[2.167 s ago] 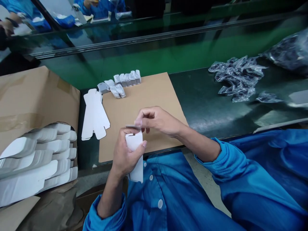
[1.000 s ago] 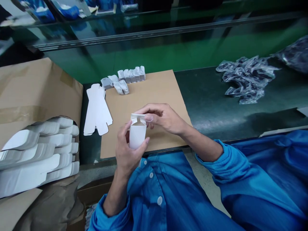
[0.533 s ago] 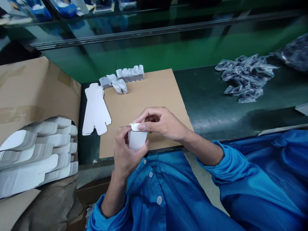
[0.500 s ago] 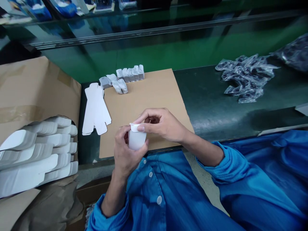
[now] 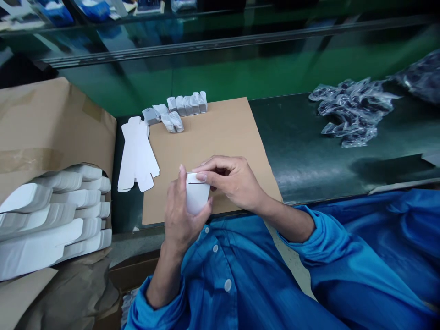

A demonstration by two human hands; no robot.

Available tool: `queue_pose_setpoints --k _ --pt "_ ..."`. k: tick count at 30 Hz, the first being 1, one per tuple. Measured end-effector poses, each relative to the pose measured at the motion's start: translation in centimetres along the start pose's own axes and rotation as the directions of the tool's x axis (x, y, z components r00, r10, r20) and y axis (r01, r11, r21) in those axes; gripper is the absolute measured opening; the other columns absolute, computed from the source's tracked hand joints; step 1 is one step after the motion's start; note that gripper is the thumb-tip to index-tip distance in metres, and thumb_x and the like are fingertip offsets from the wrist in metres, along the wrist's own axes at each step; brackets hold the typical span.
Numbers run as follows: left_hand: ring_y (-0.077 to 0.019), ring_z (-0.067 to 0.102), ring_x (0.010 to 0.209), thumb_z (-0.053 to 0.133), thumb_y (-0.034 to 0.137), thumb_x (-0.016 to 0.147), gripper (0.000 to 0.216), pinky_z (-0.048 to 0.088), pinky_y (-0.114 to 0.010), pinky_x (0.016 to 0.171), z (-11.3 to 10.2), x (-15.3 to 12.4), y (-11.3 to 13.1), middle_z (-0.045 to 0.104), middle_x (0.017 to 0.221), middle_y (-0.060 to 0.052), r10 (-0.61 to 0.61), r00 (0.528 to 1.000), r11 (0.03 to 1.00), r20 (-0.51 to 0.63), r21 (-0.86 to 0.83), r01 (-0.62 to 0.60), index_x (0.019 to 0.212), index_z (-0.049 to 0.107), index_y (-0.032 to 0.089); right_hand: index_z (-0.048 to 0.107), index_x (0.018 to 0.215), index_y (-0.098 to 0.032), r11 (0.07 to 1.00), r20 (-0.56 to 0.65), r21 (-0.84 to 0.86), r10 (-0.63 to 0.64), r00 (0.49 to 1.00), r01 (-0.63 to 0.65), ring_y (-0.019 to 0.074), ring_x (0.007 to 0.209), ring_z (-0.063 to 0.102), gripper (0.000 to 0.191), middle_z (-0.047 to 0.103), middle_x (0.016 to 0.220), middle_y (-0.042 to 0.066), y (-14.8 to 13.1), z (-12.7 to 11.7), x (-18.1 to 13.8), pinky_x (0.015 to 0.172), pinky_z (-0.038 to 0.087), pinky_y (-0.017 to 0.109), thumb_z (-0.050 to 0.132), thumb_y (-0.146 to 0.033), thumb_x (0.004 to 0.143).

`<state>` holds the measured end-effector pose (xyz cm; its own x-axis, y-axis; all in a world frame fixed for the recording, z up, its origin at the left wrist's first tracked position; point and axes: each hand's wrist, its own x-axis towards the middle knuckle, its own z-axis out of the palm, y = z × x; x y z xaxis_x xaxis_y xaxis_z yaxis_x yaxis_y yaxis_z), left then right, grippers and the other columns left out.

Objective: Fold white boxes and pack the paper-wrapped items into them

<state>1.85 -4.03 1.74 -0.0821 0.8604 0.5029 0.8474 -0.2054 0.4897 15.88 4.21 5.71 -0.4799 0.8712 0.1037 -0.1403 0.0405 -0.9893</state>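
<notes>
A small white carton stands upright in my left hand, whose fingers are wrapped around its body. My right hand is closed over the carton's top, its fingertips pressing the top flap down flat. Both hands hover over the near edge of a brown cardboard sheet lying on the dark green work surface. A short stack of flat white carton blanks lies just left of the sheet. A row of several small folded white pieces sits at the sheet's far left corner.
A brown box at the left holds stacks of flat white blanks. Crumpled clear plastic bags lie on the dark surface at the right. A green conveyor belt runs across the back.
The carton's top flap, standing up a second ago, is now folded down under my right fingertips. My left hand has turned slightly around the carton, thumb raised beside the top.
</notes>
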Motion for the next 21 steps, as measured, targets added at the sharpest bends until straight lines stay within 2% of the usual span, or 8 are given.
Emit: queue_pose_setpoints --k 6,10,13,18,21 --pt "-0.0280 0.061 0.109 0.065 0.038 0.084 0.090 0.055 -0.037 0.081 0.3 -0.3 -0.1 0.054 0.138 -0.020 -0.009 1.000 1.000 0.005 0.007 0.009 0.157 0.017 0.018 0.075 0.089 -0.018 0.961 -0.015 -0.210 -0.188 0.982 0.181 0.0146 0.085 0.067 0.012 0.074 0.092 0.004 0.5 0.2 -0.3 0.078 0.053 0.029 0.069 -0.028 0.087" --pt "-0.0278 0.061 0.104 0.066 0.036 0.084 0.091 0.054 -0.036 0.077 0.4 -0.2 0.0 0.057 0.131 -0.021 0.004 1.000 0.999 0.022 0.050 -0.006 0.157 0.016 0.016 0.074 0.086 -0.018 0.936 -0.036 -0.270 -0.245 0.969 0.227 0.0145 0.083 0.068 0.010 0.074 0.089 0.004 0.7 0.2 -0.3 0.074 0.054 0.028 0.069 -0.026 0.088" --pt "-0.0280 0.061 0.102 0.066 0.036 0.084 0.090 0.054 -0.036 0.074 0.4 -0.2 0.0 0.059 0.125 -0.020 0.002 1.000 0.997 0.017 0.081 -0.003 0.157 0.017 0.017 0.073 0.087 -0.019 0.913 -0.048 -0.316 -0.286 0.957 0.257 0.0152 0.086 0.068 0.011 0.074 0.090 0.004 0.9 0.2 -0.4 0.078 0.055 0.029 0.067 -0.027 0.089" --pt "-0.0263 0.061 0.098 0.066 0.036 0.084 0.091 0.054 -0.035 0.076 0.5 -0.2 0.1 0.060 0.117 -0.017 -0.004 0.999 1.000 0.031 0.030 0.003 0.157 0.015 0.017 0.073 0.094 -0.019 0.865 0.041 -0.334 -0.384 0.922 0.375 0.0165 0.096 0.070 0.015 0.075 0.099 0.006 1.6 -0.1 -0.6 0.089 0.057 0.033 0.060 -0.028 0.093" --pt "-0.0252 0.060 0.099 0.065 0.030 0.084 0.090 0.054 -0.036 0.079 0.4 -0.2 0.4 0.059 0.118 -0.016 -0.030 0.999 0.999 0.035 -0.020 0.031 0.157 0.014 0.018 0.071 0.101 -0.018 0.797 0.104 -0.359 -0.483 0.869 0.486 0.0183 0.104 0.069 0.016 0.074 0.108 0.010 2.3 -0.3 -0.9 0.091 0.057 0.035 0.063 -0.028 0.091"
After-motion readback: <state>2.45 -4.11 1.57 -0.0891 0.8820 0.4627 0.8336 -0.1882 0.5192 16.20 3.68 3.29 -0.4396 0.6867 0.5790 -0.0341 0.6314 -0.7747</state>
